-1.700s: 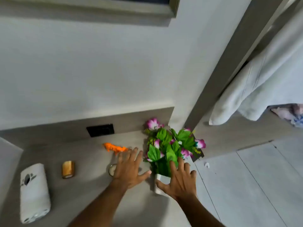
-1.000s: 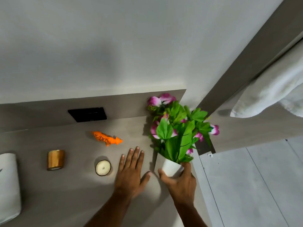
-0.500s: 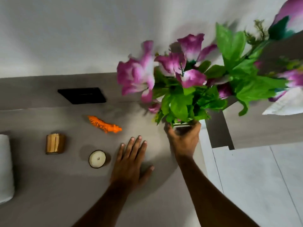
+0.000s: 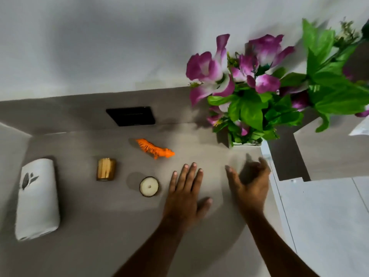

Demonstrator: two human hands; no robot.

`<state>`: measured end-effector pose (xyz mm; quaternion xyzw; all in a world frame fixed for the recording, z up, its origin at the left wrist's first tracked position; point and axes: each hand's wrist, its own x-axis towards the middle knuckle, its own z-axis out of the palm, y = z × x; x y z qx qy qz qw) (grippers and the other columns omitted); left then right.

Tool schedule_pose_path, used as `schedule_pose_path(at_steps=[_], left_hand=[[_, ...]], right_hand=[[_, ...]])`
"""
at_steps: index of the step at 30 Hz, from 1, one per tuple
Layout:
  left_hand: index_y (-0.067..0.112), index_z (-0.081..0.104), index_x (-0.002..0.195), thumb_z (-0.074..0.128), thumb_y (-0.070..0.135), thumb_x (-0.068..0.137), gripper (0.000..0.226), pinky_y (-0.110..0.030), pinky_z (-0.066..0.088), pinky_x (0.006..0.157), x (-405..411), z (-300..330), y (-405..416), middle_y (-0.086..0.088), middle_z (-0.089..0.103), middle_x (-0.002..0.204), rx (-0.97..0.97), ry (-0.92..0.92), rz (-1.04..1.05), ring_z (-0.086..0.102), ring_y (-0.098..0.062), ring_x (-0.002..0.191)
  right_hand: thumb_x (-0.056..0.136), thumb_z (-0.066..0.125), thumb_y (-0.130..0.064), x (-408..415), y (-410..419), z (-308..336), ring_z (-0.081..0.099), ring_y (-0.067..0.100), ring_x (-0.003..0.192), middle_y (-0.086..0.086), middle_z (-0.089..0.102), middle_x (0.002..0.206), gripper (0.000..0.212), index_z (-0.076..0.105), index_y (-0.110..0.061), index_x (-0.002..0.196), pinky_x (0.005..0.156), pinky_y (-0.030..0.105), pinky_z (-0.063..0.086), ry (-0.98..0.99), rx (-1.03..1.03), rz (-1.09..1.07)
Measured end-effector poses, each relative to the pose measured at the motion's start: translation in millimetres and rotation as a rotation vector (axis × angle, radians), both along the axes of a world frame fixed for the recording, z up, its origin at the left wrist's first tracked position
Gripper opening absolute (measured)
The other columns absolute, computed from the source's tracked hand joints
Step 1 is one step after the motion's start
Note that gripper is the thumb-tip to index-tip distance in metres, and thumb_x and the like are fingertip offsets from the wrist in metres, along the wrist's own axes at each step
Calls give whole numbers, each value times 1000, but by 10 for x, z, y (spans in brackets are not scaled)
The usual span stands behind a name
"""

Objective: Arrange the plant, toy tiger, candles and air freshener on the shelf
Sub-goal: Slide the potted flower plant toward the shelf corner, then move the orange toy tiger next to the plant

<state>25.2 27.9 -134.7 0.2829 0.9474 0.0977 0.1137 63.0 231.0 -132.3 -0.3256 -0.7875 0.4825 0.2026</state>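
The plant (image 4: 257,100), purple flowers and green leaves in a white pot, stands upright at the back right corner of the grey shelf (image 4: 99,226). My right hand (image 4: 249,184) hovers just in front of the pot, fingers apart, holding nothing. My left hand (image 4: 185,192) lies flat on the shelf, palm down. The orange toy tiger (image 4: 154,149) lies on its side behind my left hand. A round white candle (image 4: 149,186) stands left of that hand. A gold candle (image 4: 105,169) lies on its side further left. The white air freshener (image 4: 37,198) lies flat at the far left.
A black wall plate (image 4: 130,115) sits in the grey back panel above the shelf. The shelf's right edge drops to a light tiled floor (image 4: 323,226). A grey side panel (image 4: 329,148) rises to the right of the plant. A white wall lies behind.
My right hand set the plant down upright at the back right corner and let go, drawing back toward me. My left hand stayed flat on the shelf.
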Motion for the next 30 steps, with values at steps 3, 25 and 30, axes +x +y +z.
schedule_pose_path(at_steps=[3,25,30], left_hand=[[20,23,164,48,60,94,84,-51,12,129,164,16,-146,-6,17,176,17,-13,-54,17,-28,163],[31,29,163,46,59,97,73,-54,20,124,547,56,-1714,1,32,172,-112,25,-284,28,-26,158],[31,27,163,43,58,99,72,-54,19,125,540,95,-1698,1,30,172,-103,10,-282,25,-26,160]], right_hand=[[93,69,-34,270,-234,-7,54,34,124,9,61,129,44,60,-12,130,104,53,50,-68,317,221],[67,97,-45,-1225,-1519,-42,75,14,96,-10,78,106,54,70,-33,113,83,49,64,142,-155,372],[77,90,-43,-1271,-1531,-171,76,11,76,-11,79,89,33,76,-31,104,70,44,65,127,-138,342]])
